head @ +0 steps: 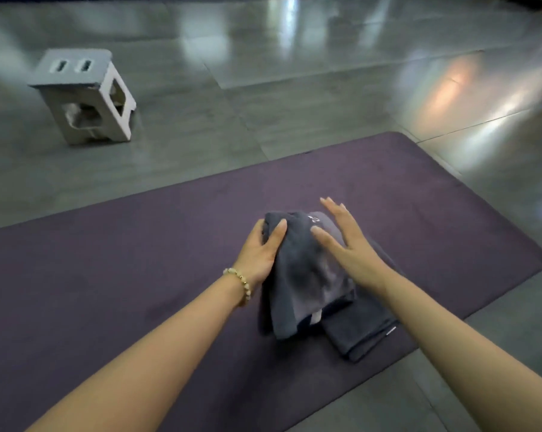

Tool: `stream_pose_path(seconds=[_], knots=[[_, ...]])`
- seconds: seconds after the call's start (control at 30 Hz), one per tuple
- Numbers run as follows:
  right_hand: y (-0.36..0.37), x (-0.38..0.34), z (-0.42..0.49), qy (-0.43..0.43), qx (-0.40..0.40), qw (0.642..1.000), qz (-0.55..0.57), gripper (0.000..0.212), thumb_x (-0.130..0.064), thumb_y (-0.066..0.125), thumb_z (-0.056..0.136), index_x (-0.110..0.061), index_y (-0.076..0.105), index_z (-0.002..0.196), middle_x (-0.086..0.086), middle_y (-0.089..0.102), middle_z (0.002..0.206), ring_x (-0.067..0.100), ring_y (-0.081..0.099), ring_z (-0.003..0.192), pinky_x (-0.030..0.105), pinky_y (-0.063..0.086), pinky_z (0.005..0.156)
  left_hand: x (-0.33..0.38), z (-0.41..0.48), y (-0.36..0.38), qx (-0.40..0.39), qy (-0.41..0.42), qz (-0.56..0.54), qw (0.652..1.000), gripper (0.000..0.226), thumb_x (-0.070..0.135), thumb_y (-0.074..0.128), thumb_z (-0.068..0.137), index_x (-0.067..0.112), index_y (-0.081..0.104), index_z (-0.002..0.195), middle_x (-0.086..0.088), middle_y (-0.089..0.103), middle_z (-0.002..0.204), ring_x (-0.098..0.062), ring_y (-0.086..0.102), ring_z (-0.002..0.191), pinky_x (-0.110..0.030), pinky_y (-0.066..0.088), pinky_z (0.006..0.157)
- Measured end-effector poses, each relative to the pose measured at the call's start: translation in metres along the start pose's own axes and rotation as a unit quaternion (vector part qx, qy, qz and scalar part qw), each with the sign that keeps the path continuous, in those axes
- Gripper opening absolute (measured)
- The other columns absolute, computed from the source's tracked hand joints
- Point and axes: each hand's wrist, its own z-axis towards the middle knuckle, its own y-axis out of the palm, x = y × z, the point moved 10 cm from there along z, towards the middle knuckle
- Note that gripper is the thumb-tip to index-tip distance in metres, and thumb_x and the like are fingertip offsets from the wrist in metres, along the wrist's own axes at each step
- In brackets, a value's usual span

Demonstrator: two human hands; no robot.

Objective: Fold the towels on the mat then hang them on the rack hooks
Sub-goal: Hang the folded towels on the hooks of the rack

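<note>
Upper towel (307, 275): dark grey, bunched and half folded, lifted at its far end and draped down over a second towel; it sits near the middle of the mat, toward the mat's near edge.
Lower towel (366, 335): folded flat on the mat, directly under and just right of the upper towel, its near corner close to the mat's near edge.
Long axis: both towels run from the near-right of the mat toward its far-left, roughly along the line of the forearms; the upper towel's raised end points away from the person.
Left hand (260, 251): closed on the upper towel's far-left edge, thumb over the top of the cloth, fingers wrapped behind; it carries the weight.
Right hand (344, 241): spread flat, fingers straight, palm against the upper towel's right face; it grips nothing.
Nearer hand: both touch the upper towel; only the left has hold of it, so I judge the next fold or lift turns on that hand, with the right smoothing or steadying.
Mat (138, 244): purple, lying on a grey glossy floor, its long side running left to right beneath both towels.
Stool (85, 95): a pale blocky stool stands on the floor well beyond the mat's far-left edge.
Rack hooks: not in view, so which way the towels must travel cannot be told.
Stage: one towel looks folded, the other not yet finished; hanging not yet begun, as I judge it.
</note>
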Motion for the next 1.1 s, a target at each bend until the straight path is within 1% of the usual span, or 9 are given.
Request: stream_pose_path(seconds=[0.07,0.13,0.2,0.3,0.4,0.67,0.83,0.97,1.1], knots=[[0.047,-0.038,0.014,-0.009,-0.088,0.995,-0.041,0.064,-0.064,0.047,0.079,-0.036,0.045,0.136,-0.022,0.044,0.132,0.002,0.029,0.137,0.024,0.012,0.112,0.019,-0.021,-0.046,-0.001,0.005,0.048,0.999,0.037,0.037,0.051,0.095,0.009,0.056,0.118,-0.007,0.067,0.114,-0.017,0.064,0.105,-0.030,0.051,0.093],[0.103,-0.070,0.016,0.005,-0.182,0.982,-0.052,0.059,-0.067,0.051,0.073,-0.023,0.065,0.110,-0.013,0.063,0.102,0.006,0.056,0.104,0.024,0.037,0.096,0.033,-0.045,-0.100,0.019,-0.004,0.096,0.995,0.038,0.039,0.051,0.094,0.008,0.059,0.114,-0.007,0.069,0.107,-0.016,0.065,0.098,-0.032,0.052,0.090],[0.162,-0.100,0.006,0.022,-0.266,0.963,-0.044,0.052,-0.063,0.062,0.074,-0.014,0.070,0.092,-0.006,0.063,0.079,0.006,0.059,0.075,0.024,0.046,0.071,0.050,-0.076,-0.159,0.064,-0.008,0.149,0.987,0.037,0.043,0.053,0.091,0.010,0.060,0.107,-0.008,0.069,0.097,-0.014,0.063,0.085,-0.034,0.051,0.083],[0.238,-0.161,-0.022,-0.009,-0.324,0.946,0.006,0.033,-0.047,0.067,0.082,-0.013,0.068,0.081,-0.004,0.062,0.069,0.005,0.057,0.062,0.023,0.045,0.059,0.073,-0.140,-0.244,0.158,-0.010,0.157,0.975,0.029,0.042,0.060,0.087,0.020,0.051,0.103,-0.010,0.066,0.093,-0.012,0.061,0.076,-0.025,0.051,0.072],[0.298,-0.229,-0.066,-0.046,-0.358,0.932,0.025,0.032,-0.042,0.069,0.082,-0.013,0.062,0.072,-0.006,0.057,0.058,0.008,0.054,0.055,0.024,0.044,0.050,0.102,-0.225,-0.310,0.272,0.019,0.229,0.934,0.021,0.040,0.064,0.085,0.025,0.052,0.095,0.000,0.053,0.100,-0.014,0.054,0.092,-0.016,0.046,0.080],[0.358,-0.395,-0.221,-0.112,-0.515,0.848,-0.051,0.039,-0.038,0.078,0.073,-0.002,0.067,0.082,0.008,0.066,0.065,0.025,0.064,0.057,0.043,0.055,0.047,0.169,-0.461,-0.358,0.340,-0.117,0.204,0.911,0.040,0.048,0.073,0.075,0.016,0.050,0.068,0.011,0.050,0.060,-0.004,0.044,0.057,-0.026,0.039,0.059],[0.359,-0.496,-0.325,-0.157,-0.569,0.803,-0.082,0.032,-0.042,0.079,0.072,-0.016,0.072,0.089,0.006,0.071,0.071,0.028,0.066,0.057,0.045,0.052,0.046,0.217,-0.598,-0.358,0.342,-0.222,0.163,0.898,0.039,0.064,0.068,0.071,0.029,0.066,0.087,0.010,0.071,0.091,-0.007,0.066,0.086,-0.027,0.053,0.081],[0.366,-0.567,-0.407,-0.182,-0.590,0.783,-0.077,0.029,-0.035,0.080,0.073,-0.012,0.070,0.088,0.007,0.069,0.071,0.027,0.064,0.055,0.042,0.051,0.043,0.253,-0.699,-0.352,0.382,-0.237,0.092,0.889,0.027,0.051,0.068,0.079,0.025,0.064,0.085,0.014,0.065,0.080,0.008,0.058,0.070,-0.003,0.041,0.059],[0.379,-0.616,-0.511,-0.176,-0.643,0.742,-0.069,0.030,-0.032,0.080,0.074,-0.010,0.069,0.092,0.010,0.070,0.080,0.025,0.066,0.071,0.038,0.055,0.052,0.269,-0.823,-0.350,0.450,-0.223,0.017,0.864,0.036,0.050,0.074,0.074,0.017,0.069,0.090,0.004,0.072,0.086,-0.009,0.068,0.083,-0.018,0.053,0.077]])
